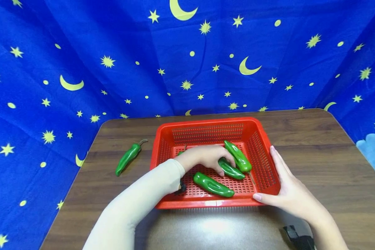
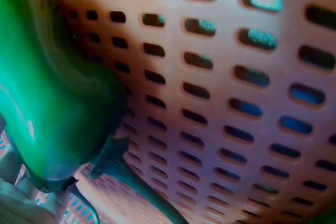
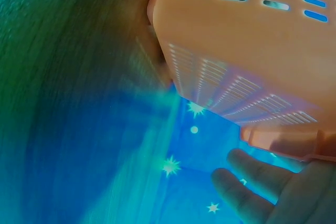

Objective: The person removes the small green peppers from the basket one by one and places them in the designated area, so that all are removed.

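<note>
A red perforated basket (image 1: 217, 202) stands on the table with several green chili peppers inside. My left hand (image 1: 210, 156) reaches into it and holds one pepper (image 1: 232, 171) between thumb and curled fingers. Beside that pepper lies another (image 1: 238, 157) toward the right, and a third pepper (image 1: 214, 185) is near the front wall. Part of a further pepper (image 1: 181, 152) shows behind my left wrist. The left wrist view has a large pepper (image 2: 58, 98) close up, stem downward. My right hand (image 1: 287, 189) rests on the basket's near right corner, thumb at the front rim, fingers extended along the right side.
One green pepper (image 1: 128, 159) with a curved stem lies on the wooden table (image 1: 90, 194), left of the basket. A blue cloth (image 1: 137, 41) with yellow moons and stars hangs behind and at both sides. Black wrist gear (image 1: 298, 238) sits beneath my right wrist.
</note>
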`<act>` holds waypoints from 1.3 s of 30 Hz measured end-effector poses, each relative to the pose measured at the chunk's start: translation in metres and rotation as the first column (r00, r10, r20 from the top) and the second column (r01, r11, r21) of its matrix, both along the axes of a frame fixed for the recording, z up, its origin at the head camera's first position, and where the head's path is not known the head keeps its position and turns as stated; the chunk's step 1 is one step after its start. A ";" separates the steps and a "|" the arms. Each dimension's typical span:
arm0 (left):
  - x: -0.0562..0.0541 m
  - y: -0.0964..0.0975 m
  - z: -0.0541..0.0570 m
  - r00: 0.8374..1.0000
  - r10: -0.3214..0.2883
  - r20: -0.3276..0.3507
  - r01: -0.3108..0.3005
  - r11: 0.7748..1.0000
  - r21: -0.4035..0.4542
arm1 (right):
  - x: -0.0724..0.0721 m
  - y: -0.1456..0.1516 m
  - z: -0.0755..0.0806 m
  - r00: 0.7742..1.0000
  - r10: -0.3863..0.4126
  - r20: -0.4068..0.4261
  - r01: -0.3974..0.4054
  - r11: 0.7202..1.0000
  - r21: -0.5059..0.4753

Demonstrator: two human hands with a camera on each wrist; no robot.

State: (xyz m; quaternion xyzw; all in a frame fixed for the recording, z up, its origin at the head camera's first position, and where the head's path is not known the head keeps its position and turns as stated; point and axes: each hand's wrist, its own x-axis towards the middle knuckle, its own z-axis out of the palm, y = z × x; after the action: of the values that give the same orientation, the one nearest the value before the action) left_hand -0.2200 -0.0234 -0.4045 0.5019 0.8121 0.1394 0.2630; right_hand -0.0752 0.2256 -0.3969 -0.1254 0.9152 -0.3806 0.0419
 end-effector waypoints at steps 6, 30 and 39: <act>0.006 -0.005 0.001 0.999 0.021 -0.028 -0.022 1.000 -0.010 | 0.000 -0.004 0.001 1.000 0.006 0.011 -0.006 1.000 0.000; 0.006 -0.059 0.070 0.936 0.344 -0.071 -0.310 0.904 0.293 | -0.001 -0.006 0.000 1.000 0.018 0.013 -0.017 1.000 -0.015; 0.009 -0.086 0.078 0.898 0.430 -0.094 -0.380 0.864 0.330 | 0.001 0.000 -0.001 1.000 0.001 0.000 -0.001 1.000 0.012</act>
State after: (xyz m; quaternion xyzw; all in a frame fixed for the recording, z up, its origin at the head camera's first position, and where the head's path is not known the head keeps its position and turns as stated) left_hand -0.2114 -0.1091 -0.3261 0.3637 0.8871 0.2727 0.0800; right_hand -0.0741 0.2252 -0.3981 -0.1257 0.9174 -0.3751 0.0431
